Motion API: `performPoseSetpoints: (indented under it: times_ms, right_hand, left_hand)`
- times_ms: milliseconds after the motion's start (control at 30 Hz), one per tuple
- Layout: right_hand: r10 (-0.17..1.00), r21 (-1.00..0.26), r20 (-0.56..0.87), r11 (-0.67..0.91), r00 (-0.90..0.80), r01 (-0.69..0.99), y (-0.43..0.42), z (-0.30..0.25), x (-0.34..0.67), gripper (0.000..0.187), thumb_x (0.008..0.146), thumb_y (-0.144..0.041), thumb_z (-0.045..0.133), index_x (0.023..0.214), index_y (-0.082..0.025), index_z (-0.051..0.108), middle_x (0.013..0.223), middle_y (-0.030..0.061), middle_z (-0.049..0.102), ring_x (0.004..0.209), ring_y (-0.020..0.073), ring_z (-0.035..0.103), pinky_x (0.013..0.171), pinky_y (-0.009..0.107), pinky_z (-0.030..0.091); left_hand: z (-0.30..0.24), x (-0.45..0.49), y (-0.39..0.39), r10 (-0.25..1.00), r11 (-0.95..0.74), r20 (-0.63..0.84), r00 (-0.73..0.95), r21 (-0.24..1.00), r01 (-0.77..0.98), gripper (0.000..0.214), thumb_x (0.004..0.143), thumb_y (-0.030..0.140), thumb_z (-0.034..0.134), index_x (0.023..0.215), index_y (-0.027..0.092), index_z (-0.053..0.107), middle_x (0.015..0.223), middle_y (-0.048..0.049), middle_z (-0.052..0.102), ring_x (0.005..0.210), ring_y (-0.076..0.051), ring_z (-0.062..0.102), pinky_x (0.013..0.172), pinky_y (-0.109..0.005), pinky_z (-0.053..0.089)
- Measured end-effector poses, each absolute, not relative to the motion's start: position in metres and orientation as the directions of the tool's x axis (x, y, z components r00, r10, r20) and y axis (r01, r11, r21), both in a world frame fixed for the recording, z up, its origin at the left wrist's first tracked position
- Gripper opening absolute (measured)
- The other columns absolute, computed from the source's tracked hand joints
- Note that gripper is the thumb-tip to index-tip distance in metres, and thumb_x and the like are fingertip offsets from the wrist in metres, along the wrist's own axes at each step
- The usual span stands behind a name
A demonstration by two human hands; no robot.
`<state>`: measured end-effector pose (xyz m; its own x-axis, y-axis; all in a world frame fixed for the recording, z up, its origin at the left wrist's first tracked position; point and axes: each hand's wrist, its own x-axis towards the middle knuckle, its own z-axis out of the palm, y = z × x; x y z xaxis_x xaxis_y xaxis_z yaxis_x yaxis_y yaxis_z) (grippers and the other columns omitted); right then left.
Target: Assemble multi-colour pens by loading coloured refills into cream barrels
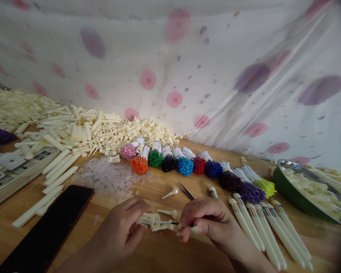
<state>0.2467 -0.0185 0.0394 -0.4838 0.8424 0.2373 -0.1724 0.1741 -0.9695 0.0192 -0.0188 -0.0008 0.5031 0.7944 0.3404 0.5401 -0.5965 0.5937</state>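
My left hand (127, 223) is closed round a cream slotted pen sleeve (149, 221), its round mouth turned to the right. My right hand (206, 220) pinches the dark end of a thin pen refill (167, 223). The refill's white stem reaches into or just in front of the sleeve's mouth; how deep I cannot tell. A little green and orange shows inside the sleeve. Just behind the hands lie a cream pointed pen piece (169, 193) and black tweezers (185, 190), partly covered by my right hand.
Bundled refills in several colours, such as orange ones (139, 165), line the table's middle. Behind are heaped cream pen parts (102, 129). Clear plastic bits (102, 176) and a black phone (48, 227) lie left. Multicolour pens (268, 227) and a green bowl (290, 189) are right.
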Motion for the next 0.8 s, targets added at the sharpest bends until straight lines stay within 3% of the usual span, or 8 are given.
performPoseSetpoints:
  times_ms: [433, 667, 800]
  right_hand:
    - [0.839, -0.973, 0.199, 0.106, -0.506, -0.207, -0.018, 0.031, 0.237, 0.019, 0.079, -0.033, 0.067, 0.081, -0.016, 0.075, 0.066, 0.0057, 0.071, 0.059, 0.0122, 0.065, 0.057, 0.021, 0.052]
    - [0.875, -0.968, 0.129, 0.008, -0.467, -0.252, -0.024, 0.022, 0.220, 0.007, 0.075, -0.024, 0.071, 0.081, -0.020, 0.074, 0.065, 0.0000, 0.069, 0.055, 0.0087, 0.063, 0.057, 0.019, 0.052]
    - [0.890, -0.959, 0.089, -0.046, -0.448, -0.281, -0.026, 0.015, 0.218, 0.017, 0.073, -0.028, 0.073, 0.089, -0.022, 0.071, 0.064, -0.0025, 0.066, 0.054, 0.0075, 0.061, 0.057, 0.020, 0.050]
  left_hand:
    - [0.000, 0.022, -0.019, 0.795, -0.585, 0.313, 0.519, 0.624, 0.519, 0.031, 0.070, 0.002, 0.042, 0.092, 0.019, 0.055, 0.088, -0.0039, 0.062, 0.082, -0.019, 0.061, 0.070, -0.029, 0.049]
    - [0.002, 0.026, -0.021, 0.797, -0.568, 0.284, 0.533, 0.651, 0.504, 0.031, 0.069, 0.001, 0.041, 0.090, 0.020, 0.055, 0.084, -0.0026, 0.061, 0.078, -0.019, 0.061, 0.068, -0.030, 0.048]
    - [0.003, 0.027, -0.021, 0.800, -0.558, 0.266, 0.538, 0.659, 0.504, 0.032, 0.069, 0.002, 0.041, 0.090, 0.020, 0.056, 0.085, -0.0028, 0.061, 0.079, -0.019, 0.061, 0.069, -0.030, 0.048]
